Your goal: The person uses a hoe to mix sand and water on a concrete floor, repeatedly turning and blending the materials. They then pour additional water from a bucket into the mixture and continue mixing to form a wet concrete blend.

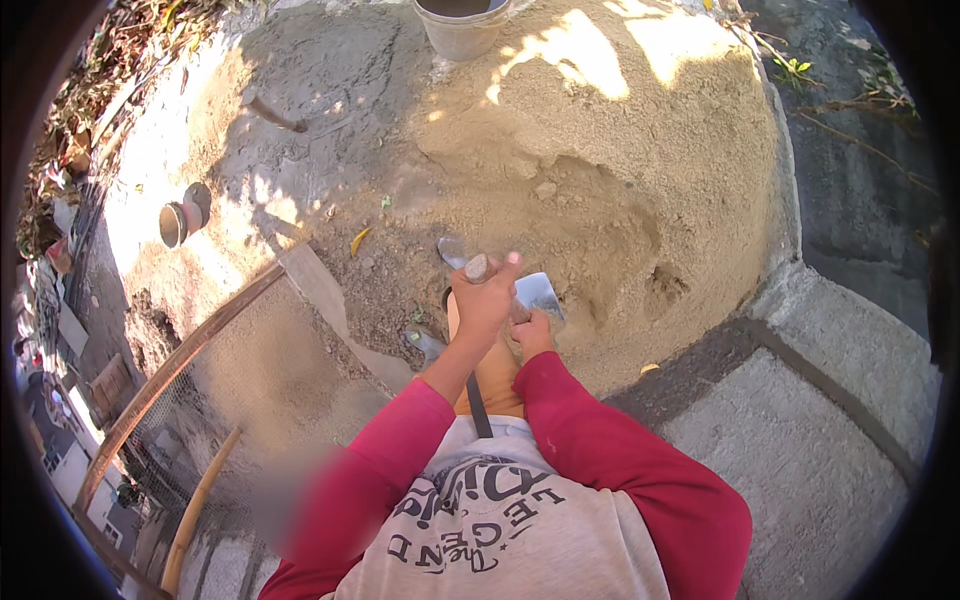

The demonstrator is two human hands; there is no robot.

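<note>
My left hand (484, 308) is closed round the top end of a wooden handle (477, 268), with the thumb pointing up. Lower on the same tool, my right hand (535, 332) grips the shaft close to a shiny metal shovel blade (540, 294). The blade is over the sand pile (620, 210), just right of my legs; whether its edge is in the sand I cannot tell. Most of the shaft between my hands is hidden by the left hand.
A framed mesh screen (185, 345) leans at the left beside a wooden pole (205, 500). A bucket (462, 32) stands at the far side. A small round container (173, 226) and a short stick (275, 113) lie left. Concrete slabs (790, 440) are at the right.
</note>
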